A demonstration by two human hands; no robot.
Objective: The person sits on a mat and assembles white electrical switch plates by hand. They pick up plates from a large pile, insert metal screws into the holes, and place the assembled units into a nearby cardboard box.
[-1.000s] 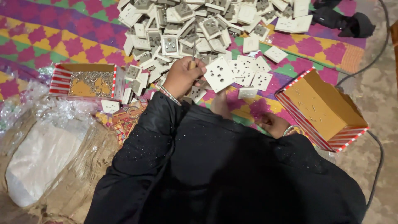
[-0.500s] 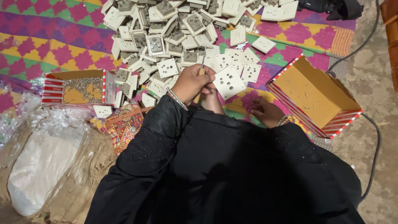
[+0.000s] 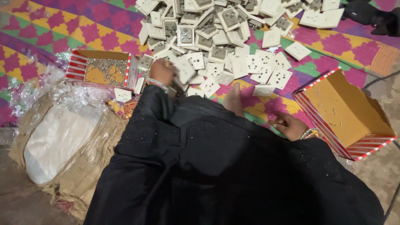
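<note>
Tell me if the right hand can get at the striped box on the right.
Probably yes: the right hand rests on the mat just beside the striped box, whose open top faces up, with nothing between them.

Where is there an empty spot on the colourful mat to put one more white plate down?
The mat is bare at far left, above the striped box of screws. Another open strip lies between the socket plates and the tilted cardboard box. The middle is crowded: the heap covers it, and the left hand sits at its edge.

left hand [image 3: 163, 71] reached forward, fingers curled, right hand [image 3: 290, 126] low, loosely curled, palm down
</note>
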